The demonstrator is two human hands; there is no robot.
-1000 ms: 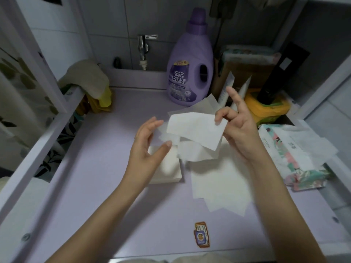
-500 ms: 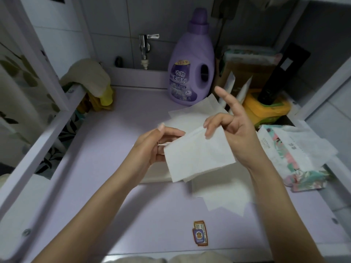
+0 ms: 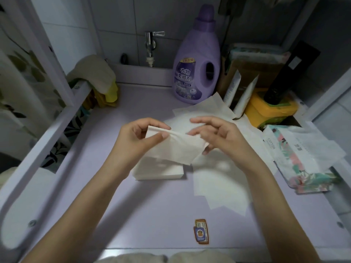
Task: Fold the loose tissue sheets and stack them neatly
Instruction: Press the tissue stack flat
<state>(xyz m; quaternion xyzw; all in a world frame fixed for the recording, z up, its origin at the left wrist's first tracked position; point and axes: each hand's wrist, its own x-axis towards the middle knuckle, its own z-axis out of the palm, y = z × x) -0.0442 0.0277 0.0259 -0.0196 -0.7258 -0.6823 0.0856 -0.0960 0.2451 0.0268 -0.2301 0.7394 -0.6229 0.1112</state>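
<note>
Tissue sheet: one folded tissue sheet (image 3: pixel 180 149) is held up between both hands, over the middle of the purple table top (image 3: pixel 133 205) and just above the stack.
Left hand: the left hand (image 3: pixel 140 137) pinches the sheet's top left corner between thumb and first finger.
Right hand: the right hand (image 3: pixel 224 137) holds the right edge. Its thumb peeks out under the sheet, one finger presses on the top fold, and the other fingers stick out loosely.
Stack: a neat white stack (image 3: pixel 161 171) of folded sheets lies flat on the table, partly hidden under the held sheet.
Loose sheets: more loose sheets (image 3: pixel 218 185) lie flat to the right of the stack and reach to the far side, near the purple bottle (image 3: pixel 197 69).
What changed: a second ago only the right hand held the sheet, up high, and the left hand was open. Now both hands have it, it sits lower, and it has a crease along the top with small wrinkles.
What that means: I think this fold is almost done and the sheet is ready to go on the stack.
Still to do: many loose sheets wait, so the job looks far from over.
Watch out: the paper looks thin and soft, so a hard pull could tear or crumple it.
Nearby: a flowery tissue pack (image 3: pixel 296 158) lies at the right.
</note>
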